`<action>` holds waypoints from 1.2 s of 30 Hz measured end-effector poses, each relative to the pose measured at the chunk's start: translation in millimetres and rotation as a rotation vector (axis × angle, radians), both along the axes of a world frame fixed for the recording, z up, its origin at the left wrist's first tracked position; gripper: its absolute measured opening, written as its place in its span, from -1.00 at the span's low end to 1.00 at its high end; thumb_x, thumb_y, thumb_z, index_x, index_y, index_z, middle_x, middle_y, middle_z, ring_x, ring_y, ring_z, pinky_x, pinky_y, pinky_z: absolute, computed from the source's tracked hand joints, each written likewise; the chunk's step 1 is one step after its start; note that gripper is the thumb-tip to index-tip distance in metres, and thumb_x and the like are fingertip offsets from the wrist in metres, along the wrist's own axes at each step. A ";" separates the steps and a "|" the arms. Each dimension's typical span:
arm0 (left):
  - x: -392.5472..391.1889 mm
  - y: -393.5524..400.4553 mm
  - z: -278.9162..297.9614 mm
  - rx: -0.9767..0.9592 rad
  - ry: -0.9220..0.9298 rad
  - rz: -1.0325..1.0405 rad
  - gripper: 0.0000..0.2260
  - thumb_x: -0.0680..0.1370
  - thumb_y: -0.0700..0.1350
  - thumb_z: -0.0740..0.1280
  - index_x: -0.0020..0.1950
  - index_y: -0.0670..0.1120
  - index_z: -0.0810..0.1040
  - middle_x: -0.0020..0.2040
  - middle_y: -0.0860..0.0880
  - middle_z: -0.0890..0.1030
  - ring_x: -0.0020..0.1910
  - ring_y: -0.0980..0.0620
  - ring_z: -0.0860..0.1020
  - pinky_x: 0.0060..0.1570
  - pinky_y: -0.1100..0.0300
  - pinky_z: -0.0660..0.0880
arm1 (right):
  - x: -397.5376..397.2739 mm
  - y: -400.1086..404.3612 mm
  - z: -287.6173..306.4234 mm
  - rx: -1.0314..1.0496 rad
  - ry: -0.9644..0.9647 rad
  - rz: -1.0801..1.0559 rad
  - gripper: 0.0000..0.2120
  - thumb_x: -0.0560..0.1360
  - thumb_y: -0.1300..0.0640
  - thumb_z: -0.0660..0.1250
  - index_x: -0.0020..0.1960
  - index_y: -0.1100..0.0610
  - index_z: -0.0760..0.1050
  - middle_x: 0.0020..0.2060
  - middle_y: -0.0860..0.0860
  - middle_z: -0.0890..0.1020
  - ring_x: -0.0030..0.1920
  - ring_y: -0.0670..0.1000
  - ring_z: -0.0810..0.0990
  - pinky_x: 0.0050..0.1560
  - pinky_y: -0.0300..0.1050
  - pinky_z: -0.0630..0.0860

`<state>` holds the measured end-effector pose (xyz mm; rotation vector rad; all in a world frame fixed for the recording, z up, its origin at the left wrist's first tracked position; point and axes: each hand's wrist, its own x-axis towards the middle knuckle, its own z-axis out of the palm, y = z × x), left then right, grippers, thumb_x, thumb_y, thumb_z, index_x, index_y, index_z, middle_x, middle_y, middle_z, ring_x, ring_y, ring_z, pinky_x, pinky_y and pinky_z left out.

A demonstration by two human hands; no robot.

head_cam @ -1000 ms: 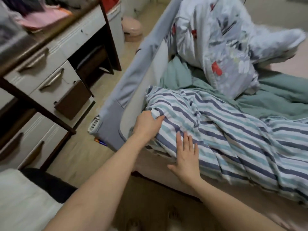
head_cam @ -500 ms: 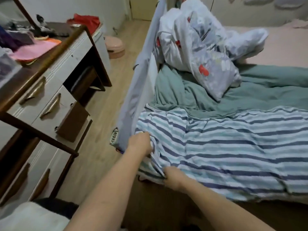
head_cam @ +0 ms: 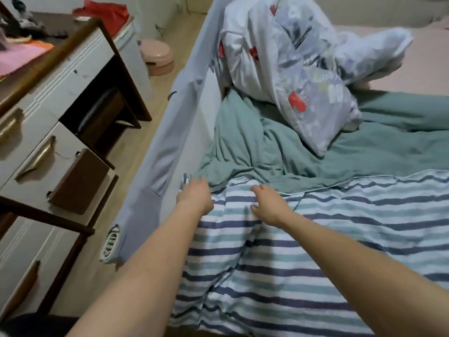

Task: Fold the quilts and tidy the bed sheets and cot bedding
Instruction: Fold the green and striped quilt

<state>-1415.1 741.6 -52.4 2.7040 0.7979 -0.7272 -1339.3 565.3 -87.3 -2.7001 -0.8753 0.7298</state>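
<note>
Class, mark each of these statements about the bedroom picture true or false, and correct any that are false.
1. Both hands, left hand and right hand, are at the far edge of the blue-and-white striped quilt. True.
2. The crumpled white patterned quilt lies folded flat on the floor. False: it is heaped on the bed, partly on the green blanket.
3. The green blanket lies beyond the striped quilt. True.
4. A round pink plastic tub stands on the bed. False: it stands on the floor.
5. The grey fabric bed rail stands to the right of the striped quilt. False: it stands to its left.
</note>
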 end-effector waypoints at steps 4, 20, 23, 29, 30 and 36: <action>46.1 15.0 -49.2 0.098 0.060 -0.037 -0.21 0.53 -0.03 0.37 0.57 -0.03 -0.10 0.57 -0.15 -0.08 0.50 -0.19 0.16 0.38 -0.01 0.26 | 68.4 37.9 -38.7 -0.059 -0.113 0.097 -0.34 0.52 -0.10 0.27 0.49 0.13 0.12 0.44 0.14 0.26 0.46 0.14 0.17 0.46 0.05 0.09; 218.6 48.2 -99.4 0.028 0.098 0.046 -0.53 0.61 -0.15 0.21 0.49 -0.15 0.18 0.47 -0.22 0.11 0.38 -0.29 0.28 0.32 -0.11 0.32 | 228.4 76.6 -101.8 -0.052 -0.189 0.054 -0.84 0.59 0.19 0.10 0.05 0.19 0.43 0.02 0.21 0.60 0.02 0.22 0.55 -0.09 0.02 0.38; 247.4 37.0 -122.8 -0.147 0.141 0.046 -0.51 0.59 -0.01 0.24 0.48 -0.10 0.22 0.47 -0.17 0.22 0.38 -0.25 0.33 0.32 -0.10 0.33 | 260.5 83.3 -107.2 0.122 -0.283 0.053 -0.71 0.60 0.03 0.15 0.18 0.21 0.41 0.12 0.18 0.51 0.13 0.21 0.45 0.10 0.05 0.34; 310.7 68.9 -142.0 0.101 -0.393 0.395 -0.63 0.58 0.00 0.24 0.31 -0.18 0.43 0.28 -0.21 0.43 0.29 -0.21 0.37 0.26 -0.01 0.30 | 322.9 128.0 -105.0 0.052 -0.175 -0.058 -0.54 0.58 -0.10 0.18 0.27 0.26 0.33 0.24 0.22 0.45 0.28 0.21 0.39 0.23 0.07 0.33; 319.4 76.6 -146.9 0.047 -0.358 0.450 -0.53 0.57 0.06 0.26 0.37 -0.19 0.37 0.32 -0.23 0.42 0.33 -0.22 0.34 0.31 -0.01 0.26 | 326.9 130.4 -108.8 0.034 -0.144 -0.056 -0.52 0.57 -0.12 0.19 0.27 0.25 0.32 0.25 0.22 0.45 0.28 0.21 0.39 0.22 0.06 0.34; 360.5 96.7 -178.9 -0.457 -0.343 0.796 -0.38 0.48 0.03 0.43 0.41 -0.28 0.37 0.35 -0.23 0.48 0.33 -0.17 0.45 0.30 0.07 0.39 | 331.8 129.0 -126.9 0.182 -0.052 -0.077 -0.62 0.58 0.02 0.21 0.29 0.23 0.31 0.27 0.21 0.43 0.27 0.20 0.41 0.19 0.03 0.34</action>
